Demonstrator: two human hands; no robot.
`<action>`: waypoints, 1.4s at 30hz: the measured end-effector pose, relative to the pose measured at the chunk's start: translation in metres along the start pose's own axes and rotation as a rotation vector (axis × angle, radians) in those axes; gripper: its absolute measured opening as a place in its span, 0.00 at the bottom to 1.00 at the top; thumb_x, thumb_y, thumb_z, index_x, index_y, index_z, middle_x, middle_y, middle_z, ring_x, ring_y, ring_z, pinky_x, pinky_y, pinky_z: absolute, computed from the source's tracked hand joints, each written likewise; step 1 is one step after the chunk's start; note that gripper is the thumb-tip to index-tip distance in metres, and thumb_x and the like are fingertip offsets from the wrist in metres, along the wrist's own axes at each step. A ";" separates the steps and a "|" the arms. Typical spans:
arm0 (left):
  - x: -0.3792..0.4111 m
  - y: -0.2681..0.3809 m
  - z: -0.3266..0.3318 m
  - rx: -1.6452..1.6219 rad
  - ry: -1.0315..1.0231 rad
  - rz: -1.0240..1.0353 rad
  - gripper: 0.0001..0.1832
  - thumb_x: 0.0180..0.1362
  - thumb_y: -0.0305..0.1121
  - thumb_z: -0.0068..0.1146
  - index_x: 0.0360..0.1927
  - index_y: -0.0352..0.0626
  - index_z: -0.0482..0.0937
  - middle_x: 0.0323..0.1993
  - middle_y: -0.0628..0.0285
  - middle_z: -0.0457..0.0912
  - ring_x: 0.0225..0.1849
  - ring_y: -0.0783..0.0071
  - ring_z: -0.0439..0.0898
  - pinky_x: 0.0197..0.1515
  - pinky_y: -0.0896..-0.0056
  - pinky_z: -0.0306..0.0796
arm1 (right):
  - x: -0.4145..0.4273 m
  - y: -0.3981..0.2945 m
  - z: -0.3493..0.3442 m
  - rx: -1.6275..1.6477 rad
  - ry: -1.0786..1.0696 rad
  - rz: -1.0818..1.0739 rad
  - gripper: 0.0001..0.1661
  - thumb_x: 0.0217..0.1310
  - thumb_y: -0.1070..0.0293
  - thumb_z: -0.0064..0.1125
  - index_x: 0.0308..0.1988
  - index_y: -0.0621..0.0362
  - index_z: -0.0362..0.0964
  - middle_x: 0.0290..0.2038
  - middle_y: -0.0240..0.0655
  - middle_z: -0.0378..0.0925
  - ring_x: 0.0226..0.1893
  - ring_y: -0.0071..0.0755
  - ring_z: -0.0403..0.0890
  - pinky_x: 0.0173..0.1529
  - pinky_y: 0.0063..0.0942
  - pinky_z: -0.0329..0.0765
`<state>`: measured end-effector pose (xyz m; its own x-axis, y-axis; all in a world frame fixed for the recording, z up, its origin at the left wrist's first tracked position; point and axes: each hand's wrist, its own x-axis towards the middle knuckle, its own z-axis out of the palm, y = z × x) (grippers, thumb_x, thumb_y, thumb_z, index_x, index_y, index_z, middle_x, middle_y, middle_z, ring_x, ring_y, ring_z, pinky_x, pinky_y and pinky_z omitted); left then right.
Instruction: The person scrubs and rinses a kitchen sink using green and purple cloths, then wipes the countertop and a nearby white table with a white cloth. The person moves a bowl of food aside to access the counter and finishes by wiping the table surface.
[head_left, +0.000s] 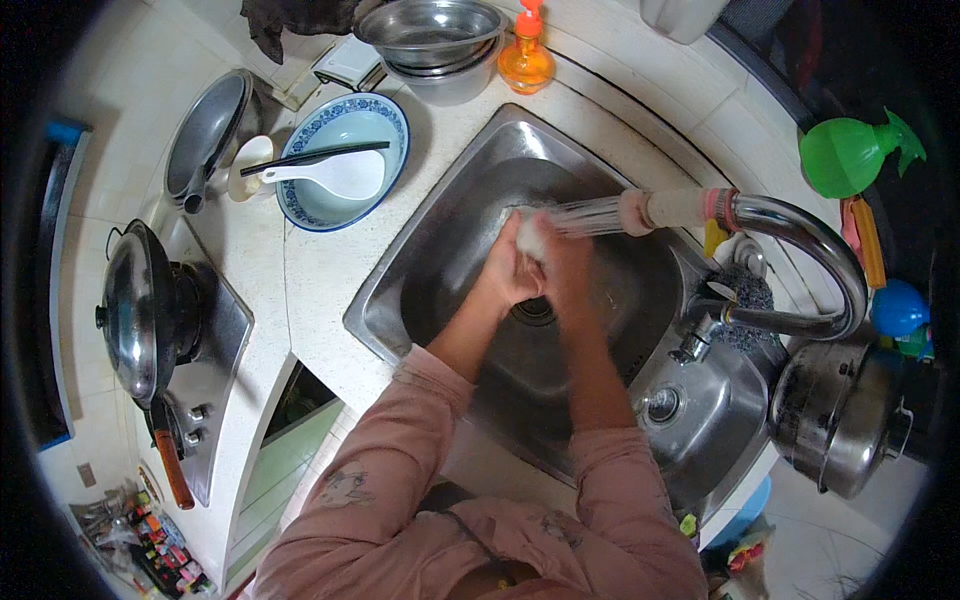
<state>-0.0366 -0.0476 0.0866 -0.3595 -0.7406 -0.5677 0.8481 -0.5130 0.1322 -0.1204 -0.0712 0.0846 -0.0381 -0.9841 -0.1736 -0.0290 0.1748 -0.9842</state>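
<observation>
Over the large basin of the steel sink (450, 247), my left hand (512, 268) grips a whitish, rounded object (530, 234). What it is I cannot make out, because fingers and spray cover part of it. My right hand (562, 259) lies against its right side, blurred by motion; its grip is hidden. From the right, a faucet's spray head (636, 212) throws several fine streams of water onto the hands and the object. The drain (534, 309) shows just below my hands.
A blue-rimmed bowl (300, 196) with a white spoon (352, 176) and dark chopsticks (322, 157) stands left. Behind are stacked metal basins (442, 52) and an orange pump bottle (527, 64). The curved faucet neck (840, 255) arches right, near a steel pot (832, 420). A lidded wok (135, 315) sits far left.
</observation>
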 end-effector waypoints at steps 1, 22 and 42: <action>0.012 -0.001 -0.008 -0.080 -0.099 0.016 0.36 0.54 0.61 0.42 0.54 0.40 0.64 0.43 0.46 0.74 0.42 0.47 0.73 0.48 0.52 0.67 | -0.010 0.018 0.003 -0.302 -0.028 -0.109 0.15 0.50 0.63 0.60 0.20 0.61 0.68 0.18 0.32 0.69 0.25 0.27 0.70 0.32 0.30 0.68; 0.010 0.024 -0.016 0.145 0.118 0.351 0.13 0.62 0.40 0.43 0.44 0.43 0.71 0.39 0.61 0.78 0.43 0.69 0.75 0.50 0.64 0.66 | 0.002 0.026 -0.056 -0.362 -0.053 0.320 0.29 0.55 0.50 0.50 0.45 0.65 0.65 0.43 0.47 0.70 0.45 0.42 0.72 0.48 0.38 0.70; 0.034 0.013 -0.043 -0.195 -0.175 0.227 0.23 0.54 0.57 0.50 0.35 0.46 0.73 0.34 0.58 0.77 0.36 0.66 0.77 0.41 0.64 0.74 | -0.022 -0.009 0.004 2.321 -0.587 1.080 0.32 0.52 0.61 0.53 0.52 0.71 0.57 0.36 0.38 0.71 0.31 0.29 0.74 0.38 0.26 0.75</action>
<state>-0.0212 -0.0609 0.0343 -0.1998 -0.8985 -0.3909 0.9665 -0.2463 0.0720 -0.1150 -0.0518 0.0969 0.7712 -0.6358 0.0334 0.3079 0.4184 0.8545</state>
